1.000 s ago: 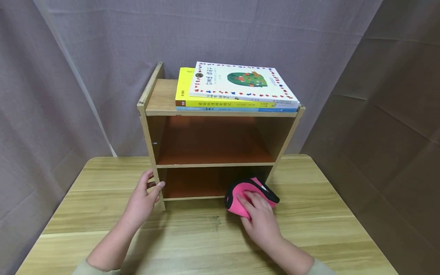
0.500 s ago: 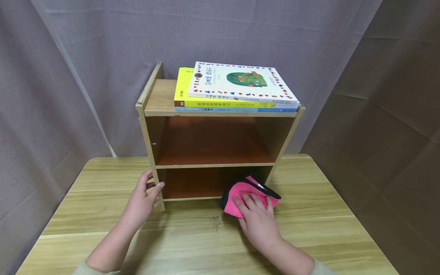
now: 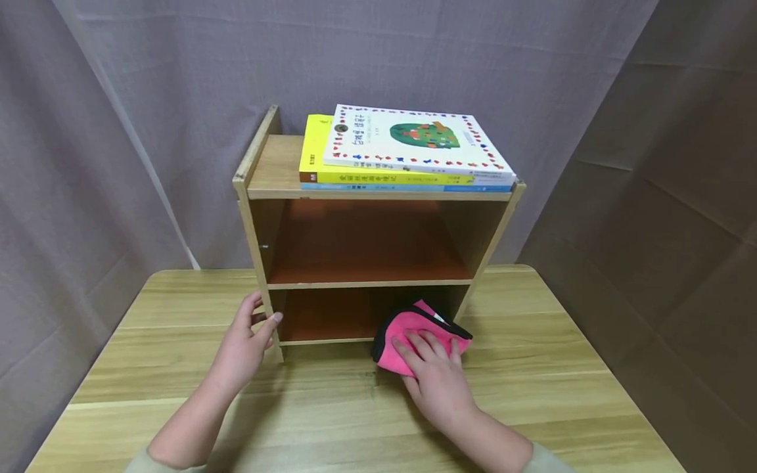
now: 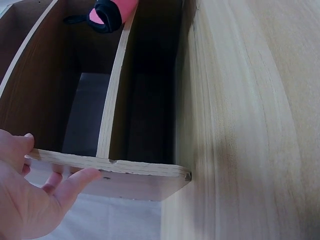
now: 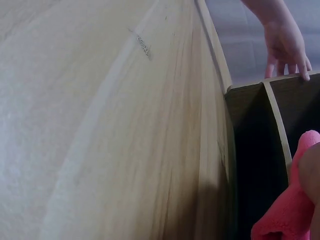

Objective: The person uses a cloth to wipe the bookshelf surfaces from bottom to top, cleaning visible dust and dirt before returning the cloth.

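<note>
Right hand [image 3: 440, 387]: fingers spread apart atop the black-edged pink cloth [image 3: 414, 322], which lay directly beneath them over the front edge of the bookcase's [image 3: 369, 284] lowest board [image 3: 322, 322], toward its right end. Left hand [image 3: 245, 338] had fingers clamped on the left side panel [image 3: 252, 249], low down. Books [image 3: 414, 141] lay stacked on top.
</note>
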Available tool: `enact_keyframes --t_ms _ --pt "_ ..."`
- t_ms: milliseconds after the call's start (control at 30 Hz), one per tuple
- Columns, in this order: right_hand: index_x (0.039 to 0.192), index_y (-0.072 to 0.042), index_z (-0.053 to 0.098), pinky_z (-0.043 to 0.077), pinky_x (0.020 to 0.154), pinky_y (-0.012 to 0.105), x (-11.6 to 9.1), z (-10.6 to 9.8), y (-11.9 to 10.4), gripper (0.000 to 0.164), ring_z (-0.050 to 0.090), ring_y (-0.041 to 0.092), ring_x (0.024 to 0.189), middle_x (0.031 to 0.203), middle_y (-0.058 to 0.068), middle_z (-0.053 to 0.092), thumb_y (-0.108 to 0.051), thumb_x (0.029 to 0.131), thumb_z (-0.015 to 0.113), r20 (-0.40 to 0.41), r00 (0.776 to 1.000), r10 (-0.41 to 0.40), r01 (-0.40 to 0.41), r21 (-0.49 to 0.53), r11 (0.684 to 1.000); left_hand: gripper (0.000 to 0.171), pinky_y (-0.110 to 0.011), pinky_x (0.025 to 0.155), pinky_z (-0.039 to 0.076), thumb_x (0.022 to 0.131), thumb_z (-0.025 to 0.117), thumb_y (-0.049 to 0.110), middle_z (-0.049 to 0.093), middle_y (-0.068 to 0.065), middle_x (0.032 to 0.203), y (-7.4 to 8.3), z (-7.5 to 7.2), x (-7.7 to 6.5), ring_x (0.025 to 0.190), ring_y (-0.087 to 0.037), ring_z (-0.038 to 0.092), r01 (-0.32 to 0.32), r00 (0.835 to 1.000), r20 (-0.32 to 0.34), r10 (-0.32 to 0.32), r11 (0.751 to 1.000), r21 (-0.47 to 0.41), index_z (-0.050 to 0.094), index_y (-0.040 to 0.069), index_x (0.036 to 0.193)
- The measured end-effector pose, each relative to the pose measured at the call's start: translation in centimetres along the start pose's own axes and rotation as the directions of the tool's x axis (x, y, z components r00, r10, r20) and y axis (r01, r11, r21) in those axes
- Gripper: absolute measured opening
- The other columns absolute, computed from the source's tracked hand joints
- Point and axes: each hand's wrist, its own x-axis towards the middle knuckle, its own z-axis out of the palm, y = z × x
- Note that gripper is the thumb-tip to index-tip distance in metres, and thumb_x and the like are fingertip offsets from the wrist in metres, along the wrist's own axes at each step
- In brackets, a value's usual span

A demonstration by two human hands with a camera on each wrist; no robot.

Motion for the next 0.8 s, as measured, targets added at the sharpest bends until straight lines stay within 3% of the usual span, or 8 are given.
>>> enact_keyframes --t_ms 533,800 --pt "0.135 -0.024 0.063 0.025 0.103 0.074 1.0 1.0 -1.2 0.05 0.043 0.031 0.134 0.143 0.004 0.053 -0.04 0.088 0.072 -0.038 0.995 -0.092 0.092 -0.01 0.996 0.054 -0.047 0.091 0.052 0.103 0.055 0.026 0.029 -0.013 0.155 0.0 0.1 0.1 0.132 -0.036 0.042 -0.001 1.0 0.007 0.001 1.0 -0.005 0.031 0.015 0.151" --pt "0.137 -0.031 0.06 0.025 0.099 0.077 1.3 1.2 -1.7 0.05 0.04 0.036 0.136 0.147 0.007 0.048 -0.046 0.091 0.068 0.01 0.99 -0.142 0.142 -0.033 0.989 0.055 -0.046 0.09 0.053 0.103 0.055 0.027 0.029 -0.012 0.156 -0.1 -0.1 0.1 0.132 -0.036 0.042 0.006 1.0 0.005 -0.006 1.0 0.009 0.031 0.017 0.151"
